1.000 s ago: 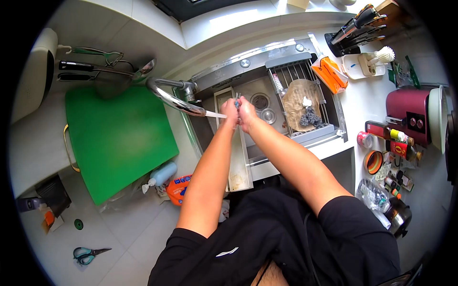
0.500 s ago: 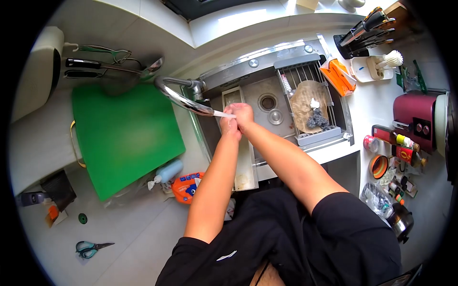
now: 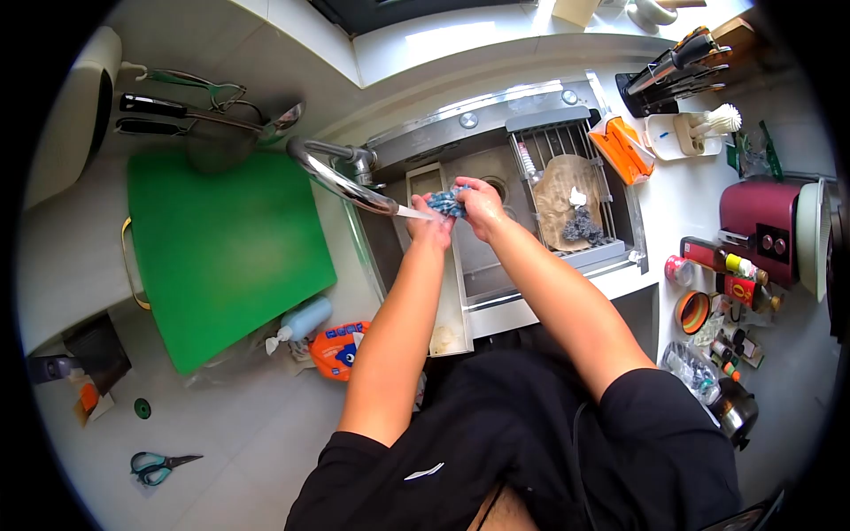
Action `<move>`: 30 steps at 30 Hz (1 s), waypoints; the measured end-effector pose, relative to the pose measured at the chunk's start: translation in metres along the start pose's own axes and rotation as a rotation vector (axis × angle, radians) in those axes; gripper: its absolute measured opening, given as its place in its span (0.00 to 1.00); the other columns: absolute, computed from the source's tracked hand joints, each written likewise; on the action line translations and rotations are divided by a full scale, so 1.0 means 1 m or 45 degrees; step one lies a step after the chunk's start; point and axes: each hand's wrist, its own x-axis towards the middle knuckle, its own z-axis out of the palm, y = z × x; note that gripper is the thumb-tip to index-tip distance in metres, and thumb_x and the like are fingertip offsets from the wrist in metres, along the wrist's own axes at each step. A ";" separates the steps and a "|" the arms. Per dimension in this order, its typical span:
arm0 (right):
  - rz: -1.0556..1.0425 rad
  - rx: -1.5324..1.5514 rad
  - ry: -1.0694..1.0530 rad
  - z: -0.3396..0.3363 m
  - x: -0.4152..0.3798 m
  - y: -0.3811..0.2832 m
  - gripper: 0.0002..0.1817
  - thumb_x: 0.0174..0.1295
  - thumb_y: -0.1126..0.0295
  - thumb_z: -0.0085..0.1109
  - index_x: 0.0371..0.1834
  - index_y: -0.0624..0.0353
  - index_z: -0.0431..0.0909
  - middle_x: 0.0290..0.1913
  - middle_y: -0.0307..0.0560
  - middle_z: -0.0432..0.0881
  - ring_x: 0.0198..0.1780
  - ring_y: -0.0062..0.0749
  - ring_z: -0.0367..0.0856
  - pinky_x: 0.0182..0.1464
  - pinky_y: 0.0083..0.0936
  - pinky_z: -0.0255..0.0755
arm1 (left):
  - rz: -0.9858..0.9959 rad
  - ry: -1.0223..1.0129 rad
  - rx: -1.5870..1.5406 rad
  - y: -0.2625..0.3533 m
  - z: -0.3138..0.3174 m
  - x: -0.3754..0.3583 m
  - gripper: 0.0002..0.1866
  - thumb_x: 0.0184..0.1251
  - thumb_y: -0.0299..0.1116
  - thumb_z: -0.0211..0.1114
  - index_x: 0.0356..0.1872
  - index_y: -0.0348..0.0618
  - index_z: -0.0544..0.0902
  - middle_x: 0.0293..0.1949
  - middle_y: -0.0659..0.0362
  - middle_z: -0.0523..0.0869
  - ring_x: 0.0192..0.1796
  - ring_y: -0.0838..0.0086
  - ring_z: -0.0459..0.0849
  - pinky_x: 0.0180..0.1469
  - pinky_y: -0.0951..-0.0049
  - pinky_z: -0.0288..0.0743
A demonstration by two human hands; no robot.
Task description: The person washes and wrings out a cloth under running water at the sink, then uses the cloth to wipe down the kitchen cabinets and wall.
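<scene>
This is a home kitchen. A steel sink [image 3: 496,265] is set into a pale table [image 3: 257,442], with a curved chrome tap [image 3: 336,177] running water over it and a drying rack [image 3: 567,199] laid across its right half. To the left lies a big green cutting board [image 3: 221,252], with a ladle [image 3: 204,119] and other utensils beyond it. On the far right stand a knife block [image 3: 677,62] and a dish brush [image 3: 708,119] in its holder. Further right are sauce bottles [image 3: 726,261] and a dark red appliance [image 3: 766,217]. Near the left edge, scissors [image 3: 159,465] lie on the table.
</scene>
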 end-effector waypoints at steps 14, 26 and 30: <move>0.032 -0.588 -0.121 -0.027 -0.009 -0.012 0.23 0.71 0.59 0.67 0.64 0.60 0.81 0.48 0.42 0.88 0.43 0.25 0.84 0.41 0.26 0.77 | -0.115 -0.490 0.600 0.005 0.004 0.003 0.15 0.81 0.44 0.63 0.57 0.47 0.80 0.45 0.59 0.88 0.44 0.69 0.88 0.45 0.61 0.83; -0.006 -0.221 0.250 -0.009 0.007 0.009 0.19 0.74 0.71 0.59 0.67 0.54 0.78 0.50 0.43 0.86 0.42 0.28 0.85 0.39 0.29 0.80 | -0.108 -0.367 0.173 -0.015 -0.014 0.031 0.17 0.83 0.47 0.61 0.58 0.45 0.79 0.50 0.57 0.88 0.48 0.64 0.90 0.48 0.56 0.88; -0.150 -0.400 0.123 0.011 0.048 0.056 0.15 0.71 0.75 0.62 0.59 0.59 0.83 0.48 0.47 0.89 0.42 0.32 0.88 0.43 0.30 0.82 | 0.021 -0.216 0.131 -0.002 -0.029 0.007 0.18 0.79 0.44 0.68 0.59 0.44 0.81 0.50 0.59 0.87 0.50 0.66 0.88 0.50 0.61 0.84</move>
